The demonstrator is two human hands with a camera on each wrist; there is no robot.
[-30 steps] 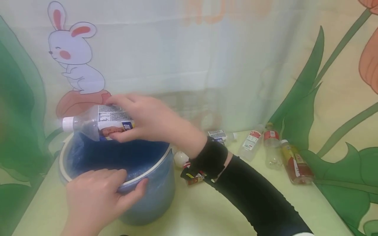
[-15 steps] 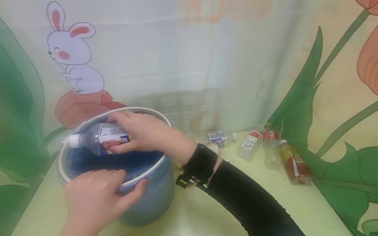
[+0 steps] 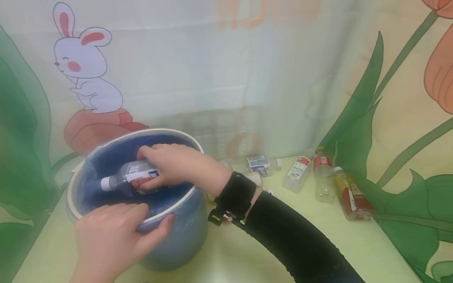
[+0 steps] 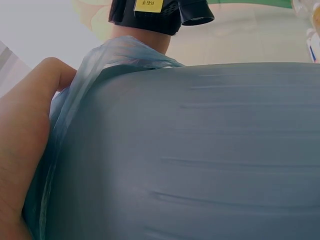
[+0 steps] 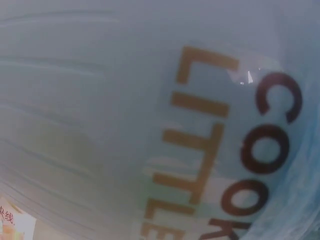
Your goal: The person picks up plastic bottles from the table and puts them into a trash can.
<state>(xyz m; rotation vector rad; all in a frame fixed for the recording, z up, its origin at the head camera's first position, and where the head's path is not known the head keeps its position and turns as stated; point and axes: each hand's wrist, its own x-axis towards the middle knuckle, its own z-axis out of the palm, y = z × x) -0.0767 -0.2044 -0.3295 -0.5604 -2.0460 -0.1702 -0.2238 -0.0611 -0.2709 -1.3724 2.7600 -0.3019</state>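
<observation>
A blue-grey trash bin (image 3: 189,230) with a cream rim and a blue plastic liner (image 3: 93,167) stands at left in the head view. My left hand (image 3: 111,232) grips its near rim, fingers over the edge and thumb outside; the left wrist view shows this hand (image 4: 25,135) beside the liner (image 4: 125,52). Within the bin's mouth my right hand (image 3: 180,163) holds a clear plastic bottle (image 3: 122,179) by its labelled part. The bottle lies sideways, white cap to the left. Only the bin's lettered wall (image 5: 200,130) fills the right wrist view, so that hand is hidden there.
On the pale green table (image 3: 255,247), a labelled bottle (image 3: 260,164), a red-and-white-labelled bottle (image 3: 298,173), a red-labelled bottle (image 3: 323,177) and a bottle with reddish-brown contents (image 3: 352,196) lie at right. A printed curtain (image 3: 219,70) hangs behind. My right forearm covers other items.
My right hand has lowered the bottle from above the rim into the bin's mouth, moving slightly right. My left hand keeps its grip on the rim.
</observation>
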